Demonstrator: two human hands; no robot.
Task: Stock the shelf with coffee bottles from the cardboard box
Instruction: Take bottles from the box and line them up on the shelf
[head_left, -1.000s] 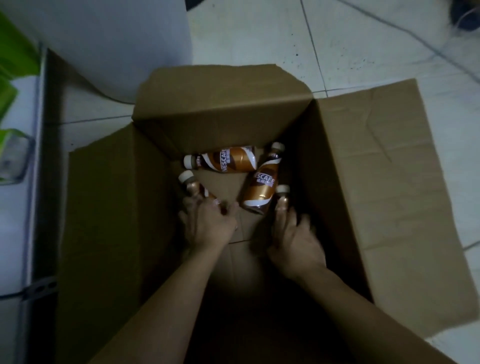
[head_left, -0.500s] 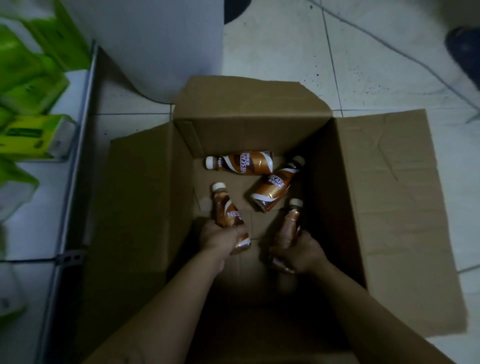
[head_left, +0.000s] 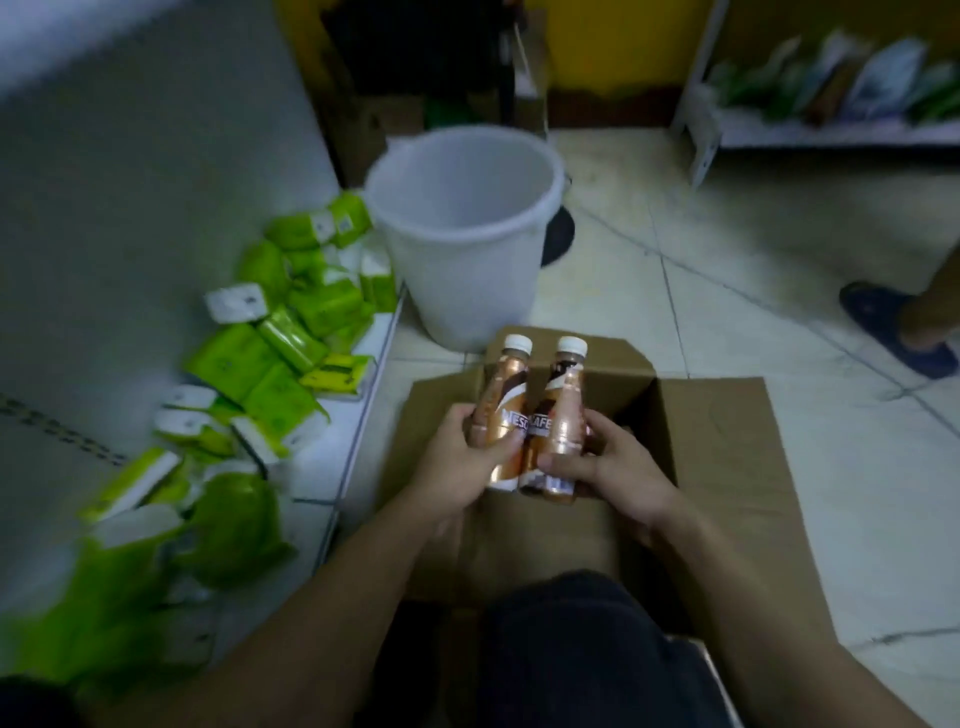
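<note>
Two brown coffee bottles with white caps are held upright side by side above the open cardboard box (head_left: 727, 467). My left hand (head_left: 457, 462) grips the left coffee bottle (head_left: 501, 400) around its lower half. My right hand (head_left: 613, 467) grips the right coffee bottle (head_left: 566, 405) the same way. The bottles touch each other. The box stands on the tiled floor in front of my knee, and its inside is hidden behind my hands. The low white shelf (head_left: 332, 457) lies at the left.
Green and white packets (head_left: 280, 358) are piled on the low shelf. A white plastic bucket (head_left: 462, 234) stands just beyond the box. Another person's foot in a dark sandal (head_left: 893, 327) is at the right. A second shelf with packets (head_left: 831, 88) is at the back right.
Both hands have closed on a bottle each and lifted them out of the box, now upright and together. The view has tilted up from the box's inside toward the room.
</note>
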